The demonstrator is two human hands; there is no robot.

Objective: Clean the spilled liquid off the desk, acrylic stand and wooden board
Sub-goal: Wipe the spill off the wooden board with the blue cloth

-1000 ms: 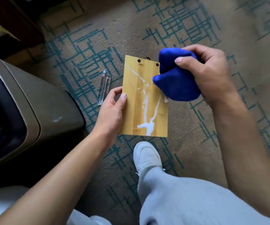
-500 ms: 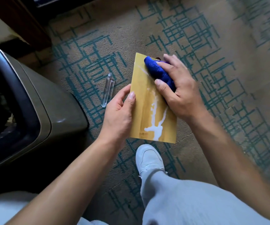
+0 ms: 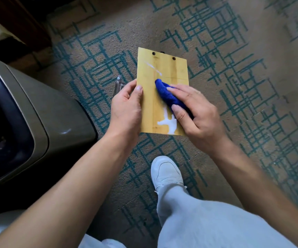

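The wooden board (image 3: 162, 90) is held in the air above the carpet (image 3: 252, 86), tilted a little toward the camera, its upper edge carrying two small dark rivets. It is a flat rectangle of pale yellow bamboo-like wood with a fine lengthwise grain and a smooth face. White spilled liquid (image 3: 168, 123) lies on it in an opaque branching puddle near the lower edge, and a thin faint streak (image 3: 153, 68) of it shows near the top. The middle of the board looks clean, so I judge the wiping of this piece to be partly done, with the lower puddle and the upper streak left.

The right hand (image 3: 196, 115) presses a bunched blue cloth (image 3: 168, 94) against the board's middle; its grip is curled over the cloth, thumb and fingers pinching it. The cloth is soft, plush and thick, likely microfibre. The left hand (image 3: 126, 108) holds the board's left edge, its grip pinching the wood between thumb on top and fingers behind.

Just past the left hand, a clear acrylic stand (image 3: 118, 85) lies on the carpet, glassy and mostly hidden; whether it is wet cannot be told. No desk surface is in view, so its state is unknown. The carpet is short-piled, tan with teal crossed lines. A smooth grey-brown bin (image 3: 55, 111) stands at left, and a white shoe (image 3: 166, 173) and pale trouser leg (image 3: 207, 221) show below.
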